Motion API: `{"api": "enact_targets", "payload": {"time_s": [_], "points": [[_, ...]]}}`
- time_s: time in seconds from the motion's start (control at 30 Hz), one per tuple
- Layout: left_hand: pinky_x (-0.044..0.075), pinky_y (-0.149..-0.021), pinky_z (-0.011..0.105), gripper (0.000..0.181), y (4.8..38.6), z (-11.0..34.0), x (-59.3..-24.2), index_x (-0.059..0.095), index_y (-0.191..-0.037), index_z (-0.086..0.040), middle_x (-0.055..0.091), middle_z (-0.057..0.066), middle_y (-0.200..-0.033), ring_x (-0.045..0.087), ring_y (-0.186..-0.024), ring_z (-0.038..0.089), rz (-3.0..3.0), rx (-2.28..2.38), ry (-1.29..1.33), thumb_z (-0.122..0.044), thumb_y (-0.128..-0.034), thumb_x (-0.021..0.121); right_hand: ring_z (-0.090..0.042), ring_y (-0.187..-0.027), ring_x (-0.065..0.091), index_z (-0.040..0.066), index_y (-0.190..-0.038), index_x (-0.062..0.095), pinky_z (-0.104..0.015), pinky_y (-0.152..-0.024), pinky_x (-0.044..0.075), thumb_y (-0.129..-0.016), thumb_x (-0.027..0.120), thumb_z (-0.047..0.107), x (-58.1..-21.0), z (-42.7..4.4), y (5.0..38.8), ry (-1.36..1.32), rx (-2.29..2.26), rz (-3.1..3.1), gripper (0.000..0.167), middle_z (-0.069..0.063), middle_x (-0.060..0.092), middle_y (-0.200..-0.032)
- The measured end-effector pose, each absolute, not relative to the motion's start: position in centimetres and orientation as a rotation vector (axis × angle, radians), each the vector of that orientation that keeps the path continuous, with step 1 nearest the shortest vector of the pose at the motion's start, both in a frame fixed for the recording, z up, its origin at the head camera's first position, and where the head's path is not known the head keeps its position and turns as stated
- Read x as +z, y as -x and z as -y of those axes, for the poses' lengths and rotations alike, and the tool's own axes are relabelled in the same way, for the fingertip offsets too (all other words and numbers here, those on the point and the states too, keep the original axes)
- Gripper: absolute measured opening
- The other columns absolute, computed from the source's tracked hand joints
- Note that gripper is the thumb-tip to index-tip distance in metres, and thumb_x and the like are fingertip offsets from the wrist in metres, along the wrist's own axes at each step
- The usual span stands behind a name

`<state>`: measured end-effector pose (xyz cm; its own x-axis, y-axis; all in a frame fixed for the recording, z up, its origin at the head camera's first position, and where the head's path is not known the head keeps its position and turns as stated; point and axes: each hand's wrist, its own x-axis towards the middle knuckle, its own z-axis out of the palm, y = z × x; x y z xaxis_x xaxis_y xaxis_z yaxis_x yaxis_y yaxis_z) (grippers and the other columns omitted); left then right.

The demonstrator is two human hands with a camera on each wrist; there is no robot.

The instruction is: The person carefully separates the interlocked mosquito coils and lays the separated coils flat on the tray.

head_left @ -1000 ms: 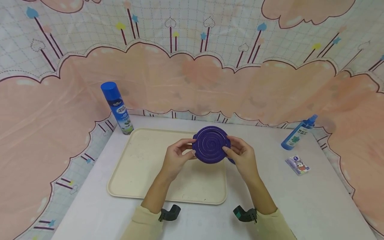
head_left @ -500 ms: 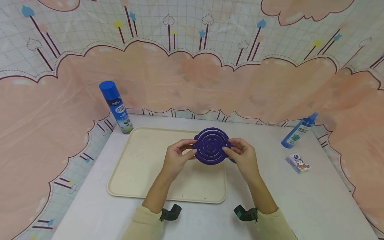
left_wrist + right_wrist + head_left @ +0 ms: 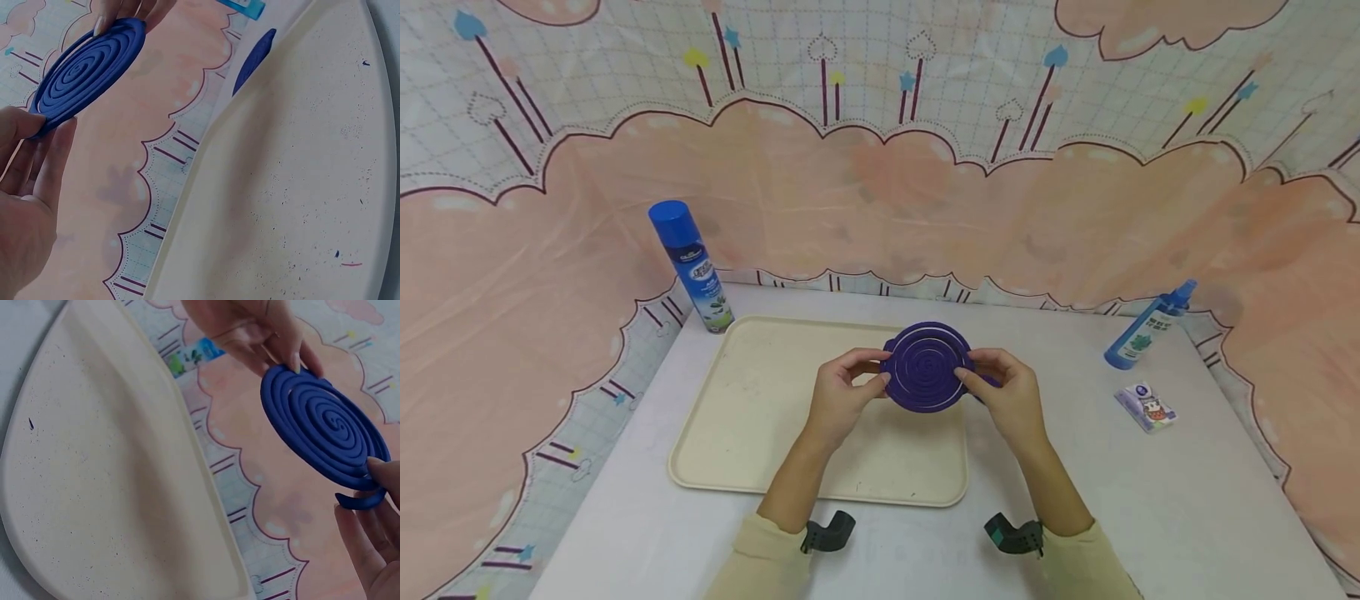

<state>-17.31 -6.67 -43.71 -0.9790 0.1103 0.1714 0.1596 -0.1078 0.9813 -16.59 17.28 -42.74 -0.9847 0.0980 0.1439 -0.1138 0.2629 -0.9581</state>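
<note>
A dark blue mosquito coil (image 3: pixel 927 367) is held up above the right part of a cream tray (image 3: pixel 760 417), its spiral face visible. My left hand (image 3: pixel 838 396) pinches its left rim between thumb and fingers. On the opposite rim, my right hand (image 3: pixel 1011 396) pinches it the same way. In the right wrist view, a curved blue end (image 3: pixel 361 501) sticks out from the coil near the right fingers. Another dark blue piece (image 3: pixel 255 61) shows past the tray's edge in the left wrist view; most of it is hidden.
A blue spray can (image 3: pixel 692 271) stands behind the tray's left corner. To the right are a blue pump spray bottle (image 3: pixel 1146 327) and a small purple-and-white packet (image 3: pixel 1146 407) on the white table (image 3: pixel 1187 517). A patterned curtain (image 3: pixel 850 200) hangs behind. Dark specks dot the tray.
The coil and both hands have sunk slightly in the head view. More blue shows between the right thumb and fingers. Both hands still hold the coil.
</note>
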Motion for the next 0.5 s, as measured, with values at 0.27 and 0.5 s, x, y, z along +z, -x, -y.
{"api": "enact_targets", "payload": {"time_s": [0.27,0.5], "points": [[0.065,-0.071,0.026,0.028,17.4,6.85,-43.72,0.07,-0.111,0.008,0.068,0.025,-0.114,0.067,-0.094,0.01,2.115,-2.219,0.311,0.016,-0.0847,0.065,0.004,-0.093,0.067,-0.001,-0.111,0.073,-0.01,-0.082,0.058,-0.09,0.078,0.01,-42.8,-17.38,16.59,-0.062,1.741,2.371,0.025,-0.021,0.073,-0.113],[0.065,-0.071,0.025,0.026,17.55,6.86,-43.79,0.071,-0.106,0.005,0.07,0.023,-0.109,0.068,-0.093,0.012,2.143,-2.146,0.267,0.015,-0.0828,0.065,0.003,-0.091,0.067,-0.002,-0.107,0.074,-0.011,-0.081,0.058,-0.087,0.081,0.011,-42.92,-17.28,16.69,-0.1,1.73,2.356,0.024,-0.022,0.074,-0.109]]}}
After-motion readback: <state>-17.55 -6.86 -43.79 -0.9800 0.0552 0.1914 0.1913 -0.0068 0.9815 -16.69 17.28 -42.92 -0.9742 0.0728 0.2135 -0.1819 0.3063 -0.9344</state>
